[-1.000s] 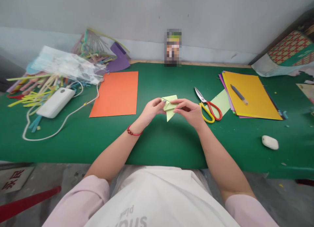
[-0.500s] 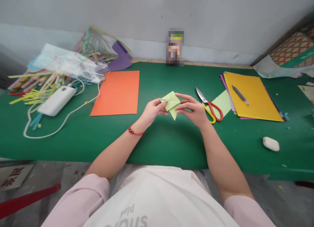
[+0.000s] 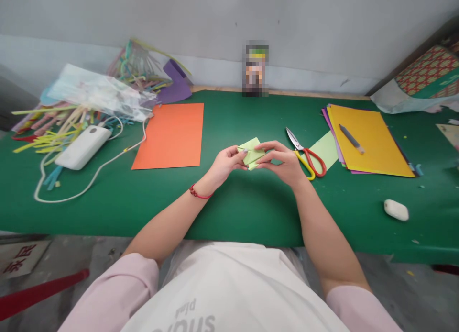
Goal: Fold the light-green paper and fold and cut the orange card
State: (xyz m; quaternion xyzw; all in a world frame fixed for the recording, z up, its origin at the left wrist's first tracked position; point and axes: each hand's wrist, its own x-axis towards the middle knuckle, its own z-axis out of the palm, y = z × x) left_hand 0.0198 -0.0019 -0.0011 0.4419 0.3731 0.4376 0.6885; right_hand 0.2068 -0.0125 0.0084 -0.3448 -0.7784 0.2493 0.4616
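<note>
A small light-green folded paper (image 3: 253, 151) is held above the green tabletop, between both hands. My left hand (image 3: 228, 161) pinches its left side, thumb on top. My right hand (image 3: 280, 160) grips the right side, with its fingers along the upper and lower edges. Parts of the folds are hidden behind the fingers. Just right of my right hand lie scissors (image 3: 309, 159) with one red and one yellow handle, their blades pointing away from me. They overlap a light-green paper strip (image 3: 325, 151).
An orange sheet (image 3: 170, 137) lies to the left, near a white power bank (image 3: 83, 147) with its cable and a heap of colourful pipe cleaners (image 3: 53, 121). On the right are stacked sheets, yellow on top (image 3: 373, 145), a pen (image 3: 351, 138) and a white case (image 3: 396, 210).
The pointed flap that hung below the folded paper has been brought up under my right fingers. The paper now looks more compact and tilted; both hands still hold it.
</note>
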